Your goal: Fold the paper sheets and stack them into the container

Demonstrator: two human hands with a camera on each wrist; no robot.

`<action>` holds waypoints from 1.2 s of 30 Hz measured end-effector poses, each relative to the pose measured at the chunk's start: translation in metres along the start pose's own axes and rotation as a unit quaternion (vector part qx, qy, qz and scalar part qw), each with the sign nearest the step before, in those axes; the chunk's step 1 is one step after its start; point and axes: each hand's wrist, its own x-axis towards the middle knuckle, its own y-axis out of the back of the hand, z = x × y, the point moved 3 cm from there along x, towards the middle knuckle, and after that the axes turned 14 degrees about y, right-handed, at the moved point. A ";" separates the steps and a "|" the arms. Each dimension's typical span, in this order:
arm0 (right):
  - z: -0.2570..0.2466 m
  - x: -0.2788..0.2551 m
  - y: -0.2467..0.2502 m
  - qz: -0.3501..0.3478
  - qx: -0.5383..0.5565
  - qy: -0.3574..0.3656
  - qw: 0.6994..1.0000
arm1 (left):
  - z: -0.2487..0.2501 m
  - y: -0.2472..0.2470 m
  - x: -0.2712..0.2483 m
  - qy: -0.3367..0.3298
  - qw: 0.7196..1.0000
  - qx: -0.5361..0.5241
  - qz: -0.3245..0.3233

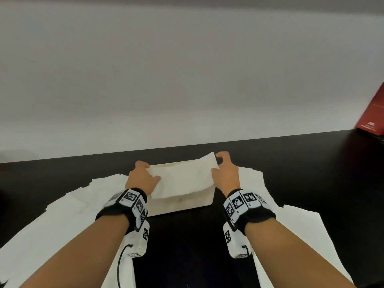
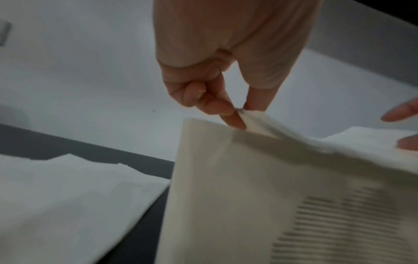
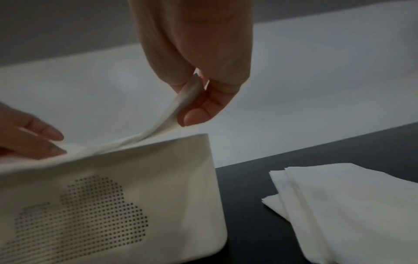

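Observation:
A cream container (image 1: 182, 204) with perforated walls (image 3: 90, 214) stands on the black table in front of me. Over its open top lies a folded white paper sheet (image 1: 182, 179). My left hand (image 1: 143, 177) pinches the sheet's left end between thumb and forefinger (image 2: 235, 121). My right hand (image 1: 225, 173) pinches the right end (image 3: 190, 92) and holds it raised a little above the rim, so the sheet (image 3: 126, 142) sags toward the left. What is inside the container is hidden by the sheet.
Unfolded white paper sheets are spread on the table to the left (image 1: 62, 215) and right (image 1: 291, 221) of the container, also in the wrist views (image 2: 68, 196) (image 3: 350, 205). A red box (image 1: 372, 115) leans at the far right. A pale wall stands behind.

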 end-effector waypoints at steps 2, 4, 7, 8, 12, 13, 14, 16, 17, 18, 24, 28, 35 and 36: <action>-0.001 0.014 -0.017 -0.050 -0.072 0.040 0.995 | 0.004 0.000 0.013 -0.011 0.996 0.085 0.035; -0.001 0.023 -0.031 -0.105 -0.144 0.064 0.982 | 0.006 -0.005 0.022 -0.043 0.976 0.207 0.058; -0.003 0.029 -0.052 -0.161 -0.204 0.080 0.962 | 0.005 -0.017 0.031 -0.115 0.899 0.413 0.093; -0.004 0.030 -0.057 -0.170 -0.216 0.075 0.958 | 0.003 -0.021 0.034 -0.134 0.878 0.447 0.105; -0.004 0.029 -0.070 -0.234 -0.256 0.045 0.937 | 0.003 -0.034 0.038 -0.169 0.807 0.556 0.109; -0.004 0.030 -0.071 -0.249 -0.266 0.042 0.930 | 0.004 -0.036 0.038 -0.171 0.791 0.577 0.106; -0.005 0.030 -0.072 -0.266 -0.273 0.037 0.924 | 0.006 -0.038 0.039 -0.171 0.781 0.592 0.101; -0.008 0.031 -0.073 -0.295 -0.289 0.035 0.910 | 0.006 -0.041 0.039 -0.166 0.772 0.607 0.093; -0.009 0.031 -0.074 -0.305 -0.295 0.032 0.905 | 0.006 -0.041 0.039 -0.165 0.769 0.611 0.091; -0.010 0.032 -0.074 -0.314 -0.299 0.025 0.901 | 0.006 -0.040 0.040 -0.162 0.767 0.614 0.089; -0.023 0.024 -0.059 -0.252 -0.253 0.004 0.934 | 0.010 -0.030 0.034 -0.164 0.817 0.546 0.090; -0.025 0.009 -0.023 -0.175 -0.195 0.008 0.965 | 0.031 -0.025 0.012 -0.174 0.917 0.348 0.088; 0.044 -0.053 0.083 -0.086 -0.148 -0.154 0.973 | 0.067 -0.069 -0.068 -0.192 0.978 0.015 -0.077; 0.061 -0.065 0.099 -0.080 -0.158 -0.192 0.965 | 0.068 -0.080 -0.081 -0.188 0.977 0.003 -0.101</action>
